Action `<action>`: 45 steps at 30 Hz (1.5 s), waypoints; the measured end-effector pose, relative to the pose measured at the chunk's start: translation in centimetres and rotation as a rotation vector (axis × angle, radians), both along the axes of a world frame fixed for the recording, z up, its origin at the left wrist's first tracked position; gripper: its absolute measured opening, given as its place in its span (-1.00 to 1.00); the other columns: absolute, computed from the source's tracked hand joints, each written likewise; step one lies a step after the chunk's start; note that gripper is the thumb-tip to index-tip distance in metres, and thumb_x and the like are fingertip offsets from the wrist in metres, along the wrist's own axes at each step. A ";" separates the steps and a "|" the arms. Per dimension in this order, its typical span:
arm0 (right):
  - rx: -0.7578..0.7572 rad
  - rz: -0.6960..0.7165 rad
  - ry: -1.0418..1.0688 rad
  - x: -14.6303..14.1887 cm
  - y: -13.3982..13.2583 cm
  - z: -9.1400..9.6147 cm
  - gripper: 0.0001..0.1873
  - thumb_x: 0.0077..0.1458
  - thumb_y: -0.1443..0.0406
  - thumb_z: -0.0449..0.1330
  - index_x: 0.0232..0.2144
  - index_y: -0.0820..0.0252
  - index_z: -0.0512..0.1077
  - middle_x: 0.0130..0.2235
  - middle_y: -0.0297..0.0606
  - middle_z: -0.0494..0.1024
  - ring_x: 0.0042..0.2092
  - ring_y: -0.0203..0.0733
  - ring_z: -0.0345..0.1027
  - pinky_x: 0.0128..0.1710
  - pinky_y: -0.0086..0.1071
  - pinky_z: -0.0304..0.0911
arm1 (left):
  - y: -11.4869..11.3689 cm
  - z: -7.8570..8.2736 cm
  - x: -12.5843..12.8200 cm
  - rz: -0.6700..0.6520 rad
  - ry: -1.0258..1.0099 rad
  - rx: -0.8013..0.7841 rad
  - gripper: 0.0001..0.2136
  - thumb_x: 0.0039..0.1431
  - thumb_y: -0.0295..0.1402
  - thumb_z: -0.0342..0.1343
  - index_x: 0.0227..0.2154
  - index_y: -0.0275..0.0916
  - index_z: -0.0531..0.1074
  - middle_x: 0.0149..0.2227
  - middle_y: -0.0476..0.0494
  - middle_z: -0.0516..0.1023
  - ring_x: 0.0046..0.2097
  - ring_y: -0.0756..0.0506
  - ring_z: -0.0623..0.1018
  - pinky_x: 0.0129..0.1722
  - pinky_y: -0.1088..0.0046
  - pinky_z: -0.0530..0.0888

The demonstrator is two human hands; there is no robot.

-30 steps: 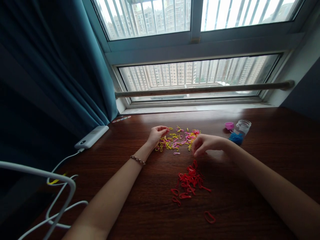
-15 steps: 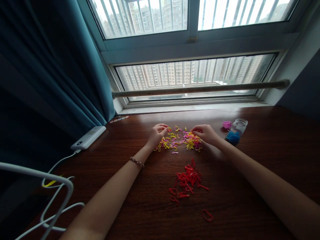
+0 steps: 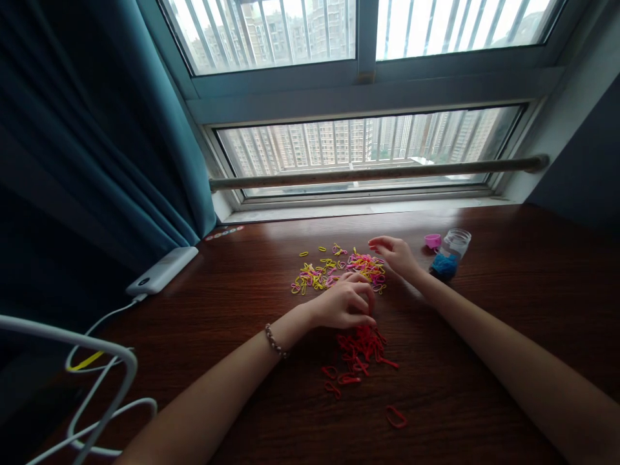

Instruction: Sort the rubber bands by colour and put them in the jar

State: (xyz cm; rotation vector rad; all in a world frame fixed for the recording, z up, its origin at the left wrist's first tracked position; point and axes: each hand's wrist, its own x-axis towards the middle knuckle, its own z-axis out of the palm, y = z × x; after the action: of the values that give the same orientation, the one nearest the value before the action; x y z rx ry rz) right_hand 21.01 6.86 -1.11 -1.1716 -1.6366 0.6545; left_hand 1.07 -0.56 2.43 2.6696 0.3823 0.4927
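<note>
My left hand (image 3: 346, 300) hangs over the upper end of a heap of red rubber bands (image 3: 361, 352). Its fingers are curled towards the thumb, and a bit of red shows at the fingertips. Beyond it lies a mixed spread of yellow and pink rubber bands (image 3: 314, 276), partly covered by this hand. My right hand (image 3: 394, 255) is just above the right end of that spread, its fingers stretched to the left and nothing visible in them. One red rubber band (image 3: 397, 416) lies apart, nearer to me.
A clear jar (image 3: 455, 245) with blue bands inside stands at the right, beside a pink lid (image 3: 433, 241). At the left are a white power bank (image 3: 165, 268), its cable, and a white tube frame (image 3: 128, 365). A blue curtain (image 3: 159, 161) and window border the wooden table (image 3: 232, 258).
My left hand has moved from the yellow and pink bands towards me and right, to the red heap. The right hand has drawn slightly up from the mixed bands, its fingers straighter.
</note>
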 end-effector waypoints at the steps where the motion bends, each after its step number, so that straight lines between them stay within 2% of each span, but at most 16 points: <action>1: -0.006 -0.026 -0.052 0.1 0.0 -0.1 -0.77 -0.02 0.40 0.03 -0.34 0.24 0.48 -0.35 -0.21 0.56 -0.31 -0.19 0.44 -0.26 -0.31 0.35 | 0.0 -0.1 0.0 -0.010 0.002 -0.002 -0.80 -0.02 -0.19 0.14 -0.58 -0.20 0.46 -0.31 -0.04 0.48 -0.09 -0.09 0.32 0.03 0.30 0.17; 3: -0.010 0.007 -0.164 0.0 -0.3 -0.1 -0.77 -0.05 0.42 0.04 -0.39 0.22 0.50 -0.38 -0.23 0.56 -0.33 -0.18 0.43 -0.26 -0.30 0.34 | 0.1 -0.2 0.1 -0.017 -0.008 -0.006 -0.77 -0.09 -0.16 0.18 -0.61 -0.22 0.44 -0.33 -0.04 0.48 -0.12 -0.09 0.34 0.01 0.32 0.20; 5: -0.022 0.127 -0.181 -0.4 -0.7 0.0 -0.75 -0.07 0.43 0.05 -0.37 0.20 0.50 -0.34 -0.23 0.56 -0.28 -0.17 0.43 -0.22 -0.29 0.32 | 0.4 -0.4 0.1 0.025 -0.037 0.007 -0.75 -0.13 -0.13 0.19 -0.62 -0.23 0.42 -0.36 -0.05 0.47 -0.16 -0.08 0.37 -0.03 0.35 0.25; 8: -0.082 0.280 0.016 -1.1 -1.2 0.6 -0.74 -0.07 0.41 0.05 -0.32 0.23 0.48 -0.28 -0.21 0.55 -0.23 -0.18 0.42 -0.18 -0.29 0.31 | 1.3 -0.7 -0.2 0.246 -0.117 0.091 -0.77 0.02 -0.17 0.09 -0.52 -0.25 0.42 -0.32 -0.11 0.46 -0.16 -0.08 0.38 -0.05 0.32 0.29; 10: -0.128 0.277 0.175 -1.3 -1.3 1.0 -0.77 -0.10 0.38 0.08 -0.35 0.26 0.47 -0.31 -0.20 0.55 -0.26 -0.19 0.43 -0.20 -0.30 0.33 | 2.2 -1.2 -0.8 0.442 -0.167 0.166 -0.80 0.14 -0.27 -0.04 -0.37 -0.25 0.42 -0.22 -0.16 0.45 -0.10 -0.10 0.37 -0.01 0.28 0.26; 12: -0.159 0.222 0.275 -1.2 -1.2 1.2 -0.80 -0.14 0.37 0.11 -0.39 0.27 0.47 -0.35 -0.20 0.55 -0.30 -0.20 0.43 -0.24 -0.30 0.34 | 3.2 -1.7 -1.5 0.557 -0.156 0.221 -0.78 0.19 -0.35 -0.12 -0.18 -0.24 0.37 -0.10 -0.20 0.42 0.01 -0.12 0.32 0.05 0.24 0.21; 14: -0.158 0.157 0.286 -1.0 -1.1 1.2 -0.81 -0.15 0.36 0.11 -0.43 0.27 0.47 -0.39 -0.21 0.55 -0.33 -0.22 0.43 -0.27 -0.33 0.34 | 4.0 -2.3 -2.2 0.541 -0.048 0.243 -0.69 0.20 -0.38 -0.15 0.01 -0.17 0.23 0.04 -0.16 0.33 0.14 -0.13 0.20 0.12 0.15 0.10; 17: -0.106 0.057 0.173 -0.7 -0.8 0.9 -0.82 -0.15 0.37 0.09 -0.47 0.27 0.48 -0.43 -0.22 0.55 -0.36 -0.22 0.42 -0.31 -0.36 0.33 | 4.5 -3.0 -2.8 0.488 0.114 0.236 -0.60 0.21 -0.33 -0.17 0.12 -0.08 0.06 0.14 -0.11 0.20 0.21 -0.12 0.08 0.15 0.02 -0.06; 20: -0.072 0.002 0.069 -0.6 -0.7 0.5 -0.81 -0.14 0.38 0.07 -0.48 0.25 0.49 -0.43 -0.24 0.56 -0.35 -0.21 0.43 -0.33 -0.38 0.32 | 4.5 -3.2 -2.9 0.511 0.138 0.218 -0.64 0.23 -0.31 -0.22 0.09 -0.11 0.10 0.14 -0.14 0.21 0.20 -0.09 0.11 0.16 0.02 -0.10; 24: -0.036 -0.059 0.013 -0.4 -0.6 0.2 -0.79 -0.12 0.40 0.04 -0.48 0.22 0.49 -0.42 -0.26 0.56 -0.35 -0.22 0.43 -0.36 -0.40 0.32 | 4.7 -3.1 -3.0 0.560 0.055 0.190 -0.70 0.23 -0.36 -0.23 -0.03 -0.20 0.26 0.03 -0.16 0.36 0.11 -0.07 0.28 0.16 0.09 -0.02; 28: 0.016 -0.112 -0.109 0.0 -0.5 0.2 -0.80 -0.11 0.39 0.07 -0.48 0.20 0.50 -0.45 -0.29 0.55 -0.40 -0.25 0.42 -0.40 -0.43 0.29 | 5.2 -3.0 -3.1 0.636 -0.035 0.154 -0.77 0.18 -0.38 -0.14 -0.16 -0.24 0.35 -0.19 -0.12 0.52 -0.17 -0.05 0.49 0.13 0.18 0.13; 31: 0.043 -0.110 -0.202 0.1 -0.6 0.0 -0.84 -0.12 0.37 0.12 -0.47 0.20 0.50 -0.46 -0.29 0.55 -0.42 -0.26 0.40 -0.43 -0.45 0.26 | 5.4 -2.9 -3.3 0.687 -0.087 0.159 -0.81 0.14 -0.39 -0.07 -0.25 -0.27 0.40 -0.36 -0.11 0.54 -0.32 -0.04 0.50 0.03 0.27 0.27; 34: 0.061 -0.107 -0.299 0.0 -0.7 -0.1 -0.87 -0.15 0.34 0.17 -0.46 0.21 0.50 -0.47 -0.28 0.54 -0.45 -0.27 0.38 -0.44 -0.44 0.24 | 5.1 -2.8 -3.2 0.686 -0.077 0.226 -0.81 0.13 -0.35 -0.04 -0.26 -0.24 0.43 -0.23 -0.18 0.50 -0.15 -0.10 0.45 0.00 0.23 0.28; 38: 0.071 -0.101 -0.401 -0.1 -0.9 0.1 -0.87 -0.12 0.31 0.18 -0.46 0.18 0.52 -0.43 -0.26 0.55 -0.41 -0.22 0.38 -0.36 -0.39 0.23 | 4.4 -2.8 -2.6 0.591 0.078 0.244 -0.67 0.19 -0.20 -0.15 0.02 0.01 0.22 0.09 -0.06 0.28 0.18 -0.20 0.11 0.10 -0.12 -0.08; 41: 0.113 -0.170 -0.482 -0.1 -1.1 0.4 -0.85 -0.08 0.32 0.14 -0.47 0.13 0.53 -0.43 -0.26 0.56 -0.33 -0.16 0.37 -0.29 -0.35 0.22 | 4.2 -3.0 -2.2 0.558 0.186 0.180 -0.61 0.20 -0.11 -0.23 0.09 0.08 0.09 0.16 0.00 0.18 0.22 -0.22 -0.01 0.07 -0.21 -0.26; 45: 0.158 -0.192 -0.522 -0.4 -1.5 0.7 -0.82 -0.06 0.36 0.11 -0.45 0.12 0.53 -0.43 -0.28 0.56 -0.31 -0.16 0.34 -0.28 -0.34 0.21 | 4.5 -3.1 -2.2 0.598 0.185 0.119 -0.61 0.21 -0.10 -0.28 0.07 0.02 0.16 0.14 -0.04 0.20 0.22 -0.20 -0.01 0.08 -0.19 -0.26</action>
State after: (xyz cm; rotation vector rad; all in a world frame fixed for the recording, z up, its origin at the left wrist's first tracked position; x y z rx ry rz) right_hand 20.63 5.38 -0.44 -1.4364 -1.9275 0.0908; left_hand -1.17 3.90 -0.67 2.6919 1.2583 0.4431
